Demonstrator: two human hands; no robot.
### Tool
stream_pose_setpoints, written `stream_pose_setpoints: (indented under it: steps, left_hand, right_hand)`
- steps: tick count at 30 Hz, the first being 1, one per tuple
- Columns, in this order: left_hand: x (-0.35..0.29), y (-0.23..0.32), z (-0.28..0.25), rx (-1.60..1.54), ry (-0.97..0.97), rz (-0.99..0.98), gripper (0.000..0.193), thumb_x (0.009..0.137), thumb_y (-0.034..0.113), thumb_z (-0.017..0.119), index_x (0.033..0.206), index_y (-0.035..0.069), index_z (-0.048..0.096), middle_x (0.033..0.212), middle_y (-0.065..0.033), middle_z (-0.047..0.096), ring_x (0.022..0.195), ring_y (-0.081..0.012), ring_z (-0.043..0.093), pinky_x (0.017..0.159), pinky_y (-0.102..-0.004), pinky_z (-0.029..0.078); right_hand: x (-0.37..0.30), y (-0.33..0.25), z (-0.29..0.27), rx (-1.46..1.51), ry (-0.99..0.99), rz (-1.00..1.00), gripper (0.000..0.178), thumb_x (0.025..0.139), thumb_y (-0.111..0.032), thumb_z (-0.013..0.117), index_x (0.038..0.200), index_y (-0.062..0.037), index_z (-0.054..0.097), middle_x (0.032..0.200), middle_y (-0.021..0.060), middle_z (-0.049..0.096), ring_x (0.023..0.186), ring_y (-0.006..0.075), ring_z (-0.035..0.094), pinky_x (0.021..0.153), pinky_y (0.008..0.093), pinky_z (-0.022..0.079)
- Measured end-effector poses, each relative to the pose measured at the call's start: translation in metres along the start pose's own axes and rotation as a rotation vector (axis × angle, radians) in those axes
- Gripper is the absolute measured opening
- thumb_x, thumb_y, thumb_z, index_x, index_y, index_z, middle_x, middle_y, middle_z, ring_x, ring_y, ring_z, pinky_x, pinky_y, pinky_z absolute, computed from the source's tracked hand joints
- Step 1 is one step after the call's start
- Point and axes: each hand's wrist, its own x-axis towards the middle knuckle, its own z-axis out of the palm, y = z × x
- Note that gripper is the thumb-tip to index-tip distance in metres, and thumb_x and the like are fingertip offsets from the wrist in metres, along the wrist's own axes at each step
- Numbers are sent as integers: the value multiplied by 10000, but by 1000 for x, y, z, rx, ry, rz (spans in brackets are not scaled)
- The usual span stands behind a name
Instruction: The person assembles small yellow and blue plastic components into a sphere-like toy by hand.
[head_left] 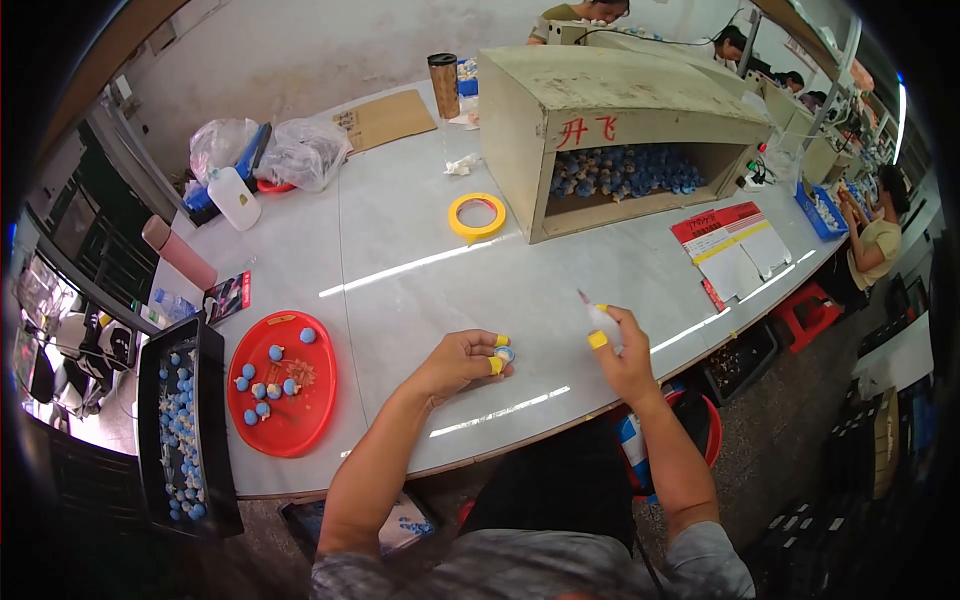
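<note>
the left hand (455,365) pinches a small blue-and-white piece (508,354) over the desk (410,275), while to its right the right hand (630,362) clasps a white bottle (604,324), long axis slanting forward-left, tip (583,297) apart from the piece.

tbl (420,285) smooth, v. glossy; red tray (326,365) shiny plast.; cardboard (390,118) matt; held btl (601,321) looks plast.

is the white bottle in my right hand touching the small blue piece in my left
Apart: the head view plainly shows bare tabletop between the white bottle and the blue piece.
</note>
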Motion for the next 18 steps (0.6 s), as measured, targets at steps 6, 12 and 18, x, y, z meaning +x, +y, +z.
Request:
stream_pose_setpoints:
  steps: [6, 12, 18]
  left_hand:
    - [0, -7, -7, 78, 0, -5, 376, 859, 12, 651, 1214, -55, 550, 1014, -101, 660, 898, -163, 673, 728, -222, 524]
    - [-1, -6, -5, 82, -51, -9, 374, 853, 30, 645, 1199, -85, 559, 977, -119, 673, 847, -144, 658, 710, -228, 516]
    - [-2, -4, -4, 99, -64, -16, 417, 835, 19, 639, 1216, -119, 539, 989, -135, 670, 853, -148, 651, 715, -234, 524]
  right_hand:
    - [-13, -27, 53, 123, -133, -217, 317, 735, -44, 727, 1017, 17, 596, 827, 135, 671, 671, 236, 661, 618, 309, 517]
    - [-19, -10, 65, 98, 3, -423, 251, 713, -45, 723, 933, -7, 609, 687, 98, 603, 503, 226, 534, 513, 314, 420]
    - [-17, -11, 69, 95, -6, -455, 222, 721, -63, 714, 910, -8, 611, 617, 84, 574, 480, 223, 508, 503, 321, 395]
